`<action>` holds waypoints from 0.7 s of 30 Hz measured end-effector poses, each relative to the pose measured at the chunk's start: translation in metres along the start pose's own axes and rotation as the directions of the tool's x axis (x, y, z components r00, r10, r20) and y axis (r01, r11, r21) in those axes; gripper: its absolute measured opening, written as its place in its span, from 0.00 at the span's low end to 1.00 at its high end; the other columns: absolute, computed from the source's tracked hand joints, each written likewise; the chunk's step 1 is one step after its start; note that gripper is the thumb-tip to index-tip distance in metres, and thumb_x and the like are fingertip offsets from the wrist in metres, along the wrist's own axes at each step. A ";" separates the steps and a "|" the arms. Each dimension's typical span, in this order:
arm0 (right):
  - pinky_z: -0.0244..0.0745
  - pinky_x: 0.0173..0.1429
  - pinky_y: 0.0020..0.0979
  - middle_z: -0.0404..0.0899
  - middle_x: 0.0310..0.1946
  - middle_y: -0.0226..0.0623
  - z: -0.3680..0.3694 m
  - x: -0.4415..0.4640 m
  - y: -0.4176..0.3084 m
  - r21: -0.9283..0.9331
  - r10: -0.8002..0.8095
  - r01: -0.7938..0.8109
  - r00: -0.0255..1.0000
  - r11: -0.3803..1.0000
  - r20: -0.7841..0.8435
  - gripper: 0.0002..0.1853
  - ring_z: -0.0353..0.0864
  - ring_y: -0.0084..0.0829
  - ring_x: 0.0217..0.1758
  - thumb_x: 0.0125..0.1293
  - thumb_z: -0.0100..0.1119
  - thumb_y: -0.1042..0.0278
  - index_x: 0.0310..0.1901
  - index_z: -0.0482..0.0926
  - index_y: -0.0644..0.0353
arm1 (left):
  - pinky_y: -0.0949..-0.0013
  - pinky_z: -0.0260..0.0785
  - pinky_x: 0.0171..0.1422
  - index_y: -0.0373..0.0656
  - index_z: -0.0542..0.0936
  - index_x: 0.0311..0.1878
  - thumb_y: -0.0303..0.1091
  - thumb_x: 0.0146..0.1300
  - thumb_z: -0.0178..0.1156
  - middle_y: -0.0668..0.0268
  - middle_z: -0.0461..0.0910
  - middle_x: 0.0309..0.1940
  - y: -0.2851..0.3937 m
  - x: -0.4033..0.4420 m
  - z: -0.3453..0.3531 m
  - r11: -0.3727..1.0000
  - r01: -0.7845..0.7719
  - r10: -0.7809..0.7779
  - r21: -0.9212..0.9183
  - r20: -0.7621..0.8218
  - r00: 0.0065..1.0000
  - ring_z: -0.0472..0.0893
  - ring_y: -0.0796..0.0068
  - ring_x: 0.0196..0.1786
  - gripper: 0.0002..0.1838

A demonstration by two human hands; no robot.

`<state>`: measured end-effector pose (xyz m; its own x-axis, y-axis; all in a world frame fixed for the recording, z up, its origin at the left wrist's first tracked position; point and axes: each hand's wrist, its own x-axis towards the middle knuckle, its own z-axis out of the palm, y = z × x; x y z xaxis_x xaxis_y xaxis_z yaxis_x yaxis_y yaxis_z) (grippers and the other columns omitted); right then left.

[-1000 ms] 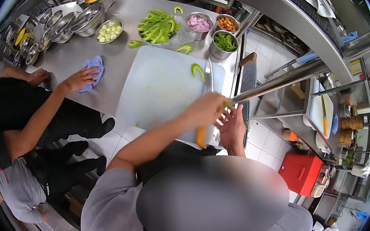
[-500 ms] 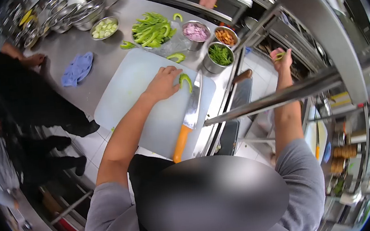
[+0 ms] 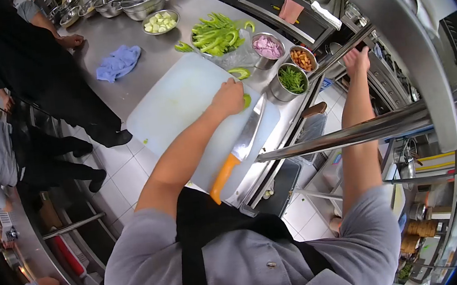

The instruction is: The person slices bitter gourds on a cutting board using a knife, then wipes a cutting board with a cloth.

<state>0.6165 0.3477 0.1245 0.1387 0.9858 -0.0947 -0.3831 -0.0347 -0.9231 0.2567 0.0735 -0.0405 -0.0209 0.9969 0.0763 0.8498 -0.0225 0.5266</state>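
My left hand (image 3: pixel 229 97) is closed over the right part of the white cutting board (image 3: pixel 166 102), its fingers around a curved green vegetable slice (image 3: pixel 247 101), mostly hidden by the hand. Beside it on the board lies a large knife (image 3: pixel 244 136) with an orange handle. Stretched far out to the right, past a metal rail, my right hand (image 3: pixel 357 62) has its fingers apart, and nothing shows in it. Another curved green slice (image 3: pixel 240 73) rests by the board's upper edge, near a heap of green vegetable pieces (image 3: pixel 218 35).
Metal containers of chopped pink onion (image 3: pixel 267 48), orange pieces (image 3: pixel 301 59) and cut greens (image 3: pixel 291 79) stand beyond the board. A bowl of pale cubes (image 3: pixel 160 23) and a blue cloth (image 3: pixel 119 63) are farther left. A metal rail (image 3: pixel 350 134) crosses at right. Other people stand at left.
My left fingers have closed round the slice that lay visible on the board. My right hand held a green piece earlier; none shows there now. The view has shifted.
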 end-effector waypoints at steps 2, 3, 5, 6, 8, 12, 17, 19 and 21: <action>0.71 0.76 0.44 0.73 0.70 0.57 -0.045 -0.064 0.027 -0.055 -0.106 0.099 0.983 0.994 -0.149 0.45 0.75 0.48 0.73 0.79 0.45 0.33 0.72 0.65 0.76 | 0.49 0.77 0.58 0.38 0.82 0.44 0.39 0.63 0.64 0.48 0.83 0.49 -0.006 -0.002 -0.002 1.000 0.030 -0.030 0.002 -0.016 0.999 0.82 0.42 0.50 0.14; 0.79 0.63 0.38 0.82 0.59 0.53 -0.065 -0.104 0.038 -0.039 -0.117 0.112 0.972 0.993 -0.206 0.38 0.84 0.44 0.59 0.80 0.47 0.36 0.65 0.73 0.73 | 0.48 0.77 0.56 0.38 0.82 0.43 0.39 0.63 0.64 0.48 0.83 0.46 -0.005 -0.004 -0.008 0.996 0.070 -0.071 -0.061 0.001 0.998 0.83 0.42 0.48 0.13; 0.71 0.35 0.29 0.79 0.28 0.34 -0.118 -0.202 0.085 0.041 -0.274 0.288 0.940 0.957 -0.204 0.25 0.75 0.28 0.30 0.81 0.51 0.46 0.43 0.81 0.64 | 0.47 0.77 0.54 0.38 0.82 0.43 0.38 0.63 0.63 0.48 0.84 0.43 -0.005 -0.011 -0.027 0.990 0.090 -0.086 -0.111 0.039 0.995 0.84 0.43 0.45 0.13; 0.68 0.34 0.28 0.75 0.25 0.31 -0.090 -0.290 0.101 0.026 -0.285 0.327 0.857 0.945 -0.429 0.22 0.73 0.26 0.28 0.81 0.50 0.51 0.34 0.78 0.60 | 0.47 0.77 0.53 0.38 0.82 0.43 0.38 0.63 0.63 0.49 0.84 0.42 -0.001 -0.027 -0.039 0.983 0.009 -0.003 -0.185 0.032 0.999 0.84 0.45 0.46 0.12; 0.68 0.30 0.30 0.73 0.23 0.29 -0.068 -0.423 0.137 -0.303 -0.350 0.261 0.889 0.917 -0.296 0.21 0.74 0.25 0.28 0.81 0.48 0.53 0.33 0.79 0.58 | 0.45 0.74 0.55 0.37 0.80 0.44 0.34 0.64 0.60 0.48 0.83 0.43 0.017 -0.066 -0.073 0.930 -0.168 0.206 -0.326 0.086 0.975 0.82 0.44 0.47 0.11; 0.79 0.57 0.51 0.83 0.47 0.40 0.082 -0.560 0.134 0.411 0.437 -0.296 0.845 0.862 -0.309 0.37 0.82 0.37 0.50 0.79 0.42 0.30 0.62 0.74 0.63 | 0.52 0.71 0.61 0.39 0.79 0.45 0.29 0.67 0.58 0.54 0.79 0.46 0.059 -0.157 -0.078 0.708 -0.502 0.619 -0.497 0.095 0.780 0.78 0.49 0.53 0.07; 0.81 0.59 0.46 0.82 0.43 0.42 0.020 -0.540 0.175 0.658 0.462 -0.263 0.875 0.706 -0.146 0.25 0.83 0.37 0.49 0.84 0.41 0.47 0.53 0.76 0.65 | 0.55 0.74 0.62 0.39 0.81 0.50 0.37 0.66 0.65 0.58 0.82 0.49 0.074 -0.181 -0.078 0.531 -0.525 0.793 -0.665 0.171 0.584 0.80 0.54 0.55 0.14; 0.86 0.46 0.30 0.82 0.40 0.41 -0.045 -0.504 0.158 0.695 0.429 -0.143 0.866 0.704 -0.257 0.14 0.84 0.34 0.41 0.83 0.45 0.62 0.45 0.77 0.62 | 0.57 0.73 0.67 0.41 0.83 0.51 0.37 0.66 0.66 0.58 0.83 0.52 0.056 -0.161 -0.098 0.455 -0.677 0.792 -0.579 -0.086 0.605 0.81 0.58 0.59 0.14; 0.89 0.49 0.31 0.82 0.39 0.40 -0.156 -0.419 0.132 0.565 0.339 -0.175 0.919 0.806 -0.200 0.10 0.86 0.34 0.43 0.81 0.47 0.68 0.45 0.76 0.64 | 0.56 0.73 0.67 0.44 0.85 0.51 0.33 0.66 0.66 0.58 0.84 0.53 0.013 -0.127 -0.118 0.672 -0.530 0.592 -0.517 -0.056 0.804 0.82 0.56 0.59 0.11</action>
<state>0.6506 -0.0960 -0.0157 0.1802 0.8614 -0.4748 -0.8490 -0.1075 -0.5173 0.2088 -0.0620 0.0567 0.4565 0.7841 0.4204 0.3098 -0.5830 0.7511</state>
